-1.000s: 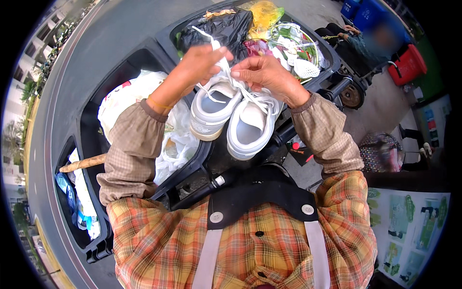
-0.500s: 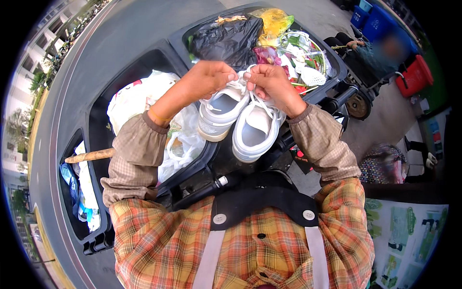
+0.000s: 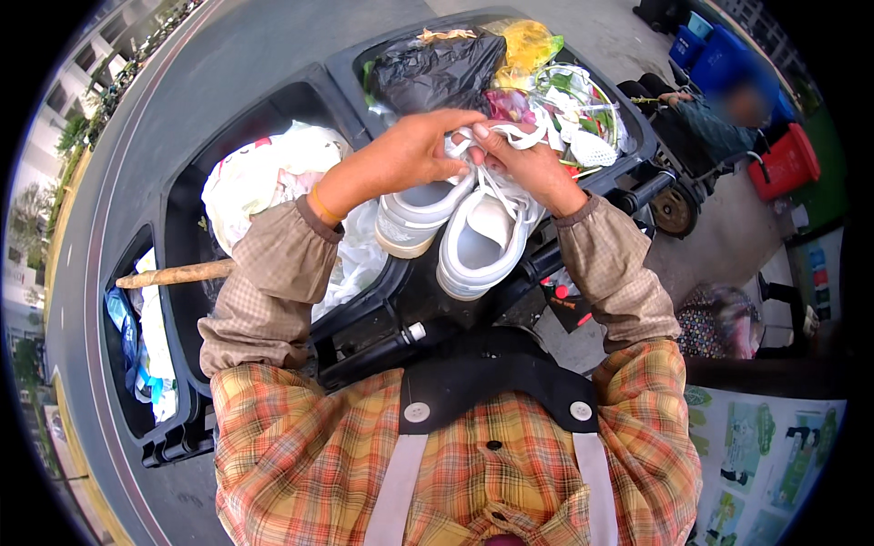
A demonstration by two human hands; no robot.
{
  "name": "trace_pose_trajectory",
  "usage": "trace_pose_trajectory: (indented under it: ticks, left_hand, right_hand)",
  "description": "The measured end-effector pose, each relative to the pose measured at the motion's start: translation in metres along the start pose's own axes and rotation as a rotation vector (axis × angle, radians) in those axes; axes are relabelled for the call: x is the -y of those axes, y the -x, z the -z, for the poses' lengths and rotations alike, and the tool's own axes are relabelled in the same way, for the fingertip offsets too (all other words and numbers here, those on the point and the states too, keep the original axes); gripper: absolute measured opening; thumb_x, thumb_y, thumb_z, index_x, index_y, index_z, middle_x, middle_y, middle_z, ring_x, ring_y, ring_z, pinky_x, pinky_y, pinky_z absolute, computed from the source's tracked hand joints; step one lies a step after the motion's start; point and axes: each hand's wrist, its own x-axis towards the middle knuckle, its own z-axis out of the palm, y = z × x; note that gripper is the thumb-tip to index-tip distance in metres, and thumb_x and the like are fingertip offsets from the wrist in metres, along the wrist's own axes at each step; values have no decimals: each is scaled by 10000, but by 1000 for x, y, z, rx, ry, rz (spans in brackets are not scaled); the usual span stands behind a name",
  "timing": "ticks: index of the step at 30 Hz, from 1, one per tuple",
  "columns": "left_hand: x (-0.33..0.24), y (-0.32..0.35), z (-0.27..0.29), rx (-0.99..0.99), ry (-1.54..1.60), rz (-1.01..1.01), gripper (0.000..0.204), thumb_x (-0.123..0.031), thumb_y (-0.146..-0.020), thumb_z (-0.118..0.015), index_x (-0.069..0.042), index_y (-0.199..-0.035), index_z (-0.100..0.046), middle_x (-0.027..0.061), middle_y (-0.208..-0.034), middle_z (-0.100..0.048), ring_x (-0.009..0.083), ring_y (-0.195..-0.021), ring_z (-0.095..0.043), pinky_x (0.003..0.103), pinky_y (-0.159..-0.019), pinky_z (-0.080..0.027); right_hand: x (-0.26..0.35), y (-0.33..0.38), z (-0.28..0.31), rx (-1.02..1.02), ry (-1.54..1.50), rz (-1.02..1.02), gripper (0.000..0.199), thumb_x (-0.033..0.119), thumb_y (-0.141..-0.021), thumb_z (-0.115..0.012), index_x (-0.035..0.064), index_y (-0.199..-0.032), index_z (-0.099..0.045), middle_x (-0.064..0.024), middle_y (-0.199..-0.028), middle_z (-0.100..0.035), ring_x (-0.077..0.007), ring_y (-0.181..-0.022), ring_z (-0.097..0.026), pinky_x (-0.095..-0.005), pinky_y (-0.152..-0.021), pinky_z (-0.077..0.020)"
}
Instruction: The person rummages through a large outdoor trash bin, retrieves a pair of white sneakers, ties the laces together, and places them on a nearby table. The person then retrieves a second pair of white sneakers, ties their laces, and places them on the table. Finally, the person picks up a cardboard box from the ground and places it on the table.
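A pair of white lace-up sneakers hangs in front of me over the bins' edges. The left sneaker [image 3: 407, 234] is partly behind the right sneaker [image 3: 475, 276], and both toes point away under my hands. My left hand [image 3: 414, 155] pinches the white shoelaces [image 3: 523, 139] near the sneakers' tongues. Close beside it, my right hand [image 3: 535, 173] also grips the laces, its thumb against them. A lace loop curves over the right fingers. My hands hide the toes and the exact crossing of the laces.
White plastic bags [image 3: 273, 168] fill the left bin, with a wooden stick [image 3: 173, 273] beside them. A black bag [image 3: 432, 77] and a yellow bag [image 3: 528, 45] lie in the far bin. Rightward, a seated person [image 3: 719, 132] is near a wheel and a red bin [image 3: 785, 164].
My left hand has shifted right and turned, bringing its fingers closer to the right hand. A lace loop now shows over the right fingers. The sneakers stay almost in place.
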Motion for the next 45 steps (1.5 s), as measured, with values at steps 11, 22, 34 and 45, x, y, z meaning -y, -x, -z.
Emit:
trace_pose_trajectory:
  ticks: [11, 22, 34, 45]
  left_hand:
    - [-26, 22, 25, -36, -359, -35, 272, -247, -874, -556, 17, -881, -619, 120, -742, -563, 204, -679, -517, 299, -590, -415]
    - [42, -10, -34, -237, 116, 16, 195, -209, -701, -675, -38, -793, -657, 114, -722, -647, 211, -668, -624, 306, -634, -473]
    - [32, 7, -31, -340, 427, 175, 212, -190, -799, -606, 9, -872, -626, 63, -685, -619, 104, -572, -556, 238, -518, -445]
    - [38, 18, -3, -76, 295, 164, 174, -152, -836, -574, -23, -943, -623, 32, -687, -590, 61, -537, -504, 204, -464, -382]
  right_hand:
    - [-2, 3, 15, 119, 1, 64, 112, 89, -776, -662, 19, -863, -657, -26, -818, -629, -93, -752, -561, -229, -687, -443]
    - [-20, 8, 8, -68, -140, 29, 125, 16, -750, -663, 32, -869, -627, -12, -827, -608, -70, -742, -550, -199, -676, -442]
    - [-23, 6, -24, -370, 530, 536, 124, 8, -777, -628, 0, -866, -542, -84, -781, -559, -129, -674, -515, -255, -604, -423]
    - [-13, -5, -9, -93, 805, 634, 186, 132, -759, -670, 34, -773, -512, -89, -695, -498, -250, -599, -516, -327, -519, -403]
